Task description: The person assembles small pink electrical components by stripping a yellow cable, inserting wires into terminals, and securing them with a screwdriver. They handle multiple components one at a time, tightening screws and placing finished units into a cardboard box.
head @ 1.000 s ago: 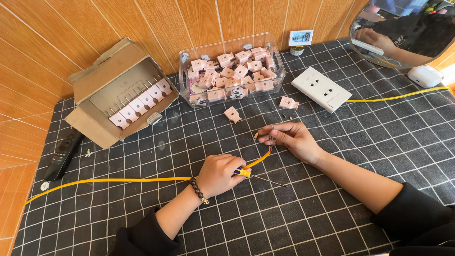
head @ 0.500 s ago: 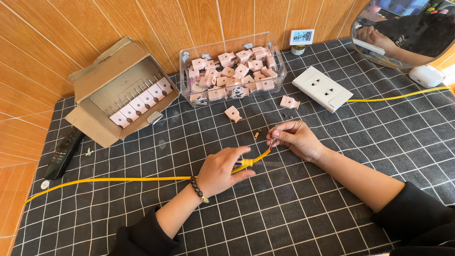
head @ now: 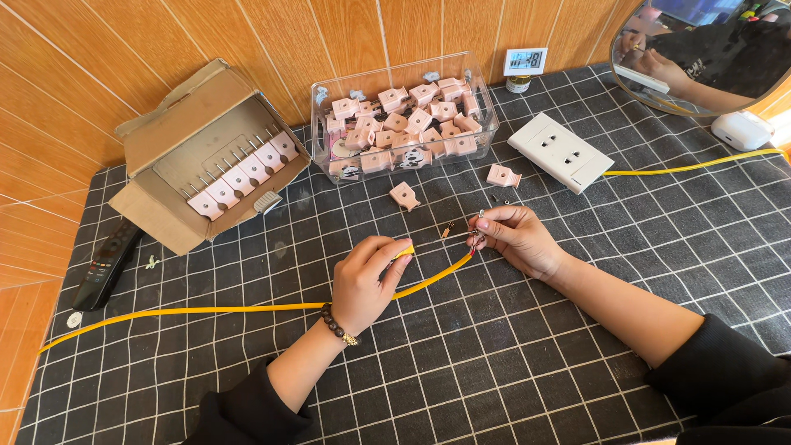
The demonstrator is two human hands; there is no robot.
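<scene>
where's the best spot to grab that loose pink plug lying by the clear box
Probably pinch the pink plug across its two flat sides, coming straight down from above. It lies flat on the mat, apart from the clear box, with free space around it.

Person, two bare hands and forearms in view.
Left hand (head: 362,280): no glove, no rings visible. Wrist carries a bracelet (head: 337,324) of dark brown round beads with one small gold-coloured piece.
Right hand (head: 515,239): bare, short plain nails, no jewellery visible.
Sleeves: black fabric, left sleeve (head: 247,408) pushed up the forearm; right sleeve (head: 733,375) likewise, loose and softly folded.
</scene>
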